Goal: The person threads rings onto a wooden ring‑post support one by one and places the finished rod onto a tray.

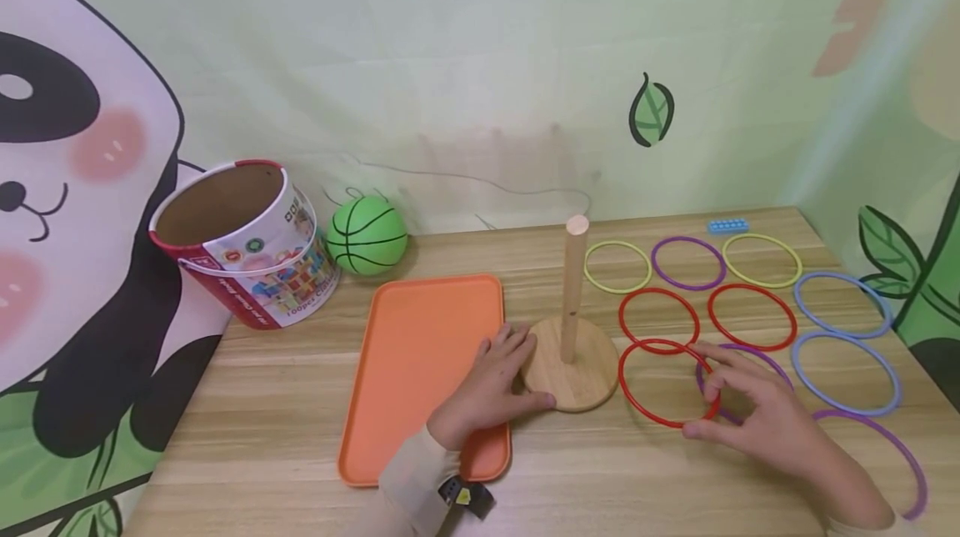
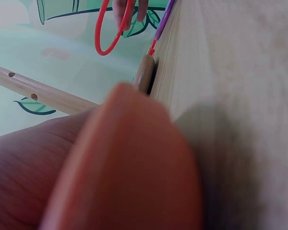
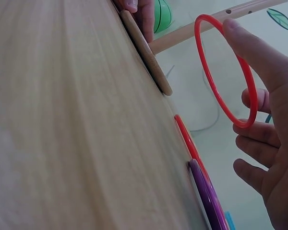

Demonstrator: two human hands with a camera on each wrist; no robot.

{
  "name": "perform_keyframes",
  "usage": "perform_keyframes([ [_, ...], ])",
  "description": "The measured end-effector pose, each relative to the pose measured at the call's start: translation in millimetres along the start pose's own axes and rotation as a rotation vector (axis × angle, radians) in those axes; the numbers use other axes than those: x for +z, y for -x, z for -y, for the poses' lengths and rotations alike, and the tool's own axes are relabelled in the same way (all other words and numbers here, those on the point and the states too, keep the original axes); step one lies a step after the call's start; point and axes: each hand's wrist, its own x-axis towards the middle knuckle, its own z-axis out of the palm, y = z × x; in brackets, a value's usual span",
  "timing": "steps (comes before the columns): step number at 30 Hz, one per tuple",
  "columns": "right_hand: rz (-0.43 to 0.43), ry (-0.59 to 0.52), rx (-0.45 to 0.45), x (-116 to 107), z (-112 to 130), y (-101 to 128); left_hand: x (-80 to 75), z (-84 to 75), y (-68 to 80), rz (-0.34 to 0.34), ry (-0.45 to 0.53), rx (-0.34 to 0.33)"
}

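Wooden table (image 1: 285,429) against panda-and-leaf wall backdrop (image 1: 82,153).

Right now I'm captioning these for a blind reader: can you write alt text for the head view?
A person's right hand pinches a red ring beside a wooden peg stand, whose round base the left hand steadies. More coloured rings lie to the right on the wooden table; an orange tray, a green ball and a tipped bucket are to the left.

A big panda (image 1: 52,187) is painted at the left of the frame. The wall (image 1: 525,62) behind is pale green with dark leaves (image 1: 651,110). The light wooden table (image 1: 262,437) fills the bottom half.
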Motion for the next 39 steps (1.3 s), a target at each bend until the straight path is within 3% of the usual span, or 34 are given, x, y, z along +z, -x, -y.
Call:
perform_keyframes([
  [12,-0.015,-0.035,0.089,-6,11,-13,-3.6,1.5,0.4,-0.009,-0.003,-0.003],
  [24,-0.111,-0.066,-0.119,-19,13,-37,3.1,3.9,4.2,-0.036,0.018,0.008],
  [39,-0.114,-0.044,-0.147,-42,35,-61,1.4,0.3,-0.7,-0.01,-0.007,0.015],
])
